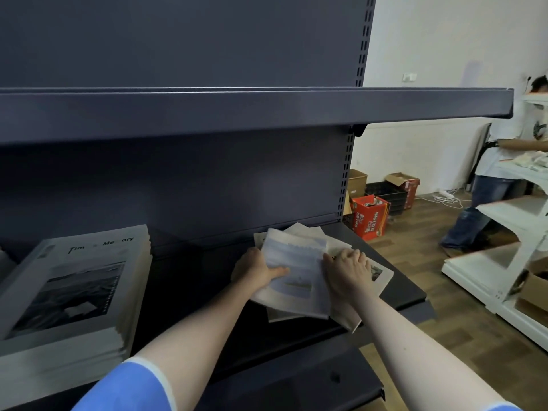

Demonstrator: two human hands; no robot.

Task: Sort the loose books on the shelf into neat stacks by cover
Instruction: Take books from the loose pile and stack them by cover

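Grey-covered books already sit in one squared stack [71, 292] at the shelf's [192, 307] left end, so that part looks done. Your loose pile [308, 262] near the right edge is still fanned and crooked. Your left hand [255, 269] grips the pale blue top book [293, 271], thumb over it; your right hand [348, 269] lies flat on the pile, holding nothing. Lower covers are hidden, and motion blur smears the titles.

We count one neat stack of books [71, 295] at the left of the shelf [189, 292], one loose heap of books [308, 274] at its right, too overlapped to number, two hands on it, and three cardboard boxes [370, 216] on the floor
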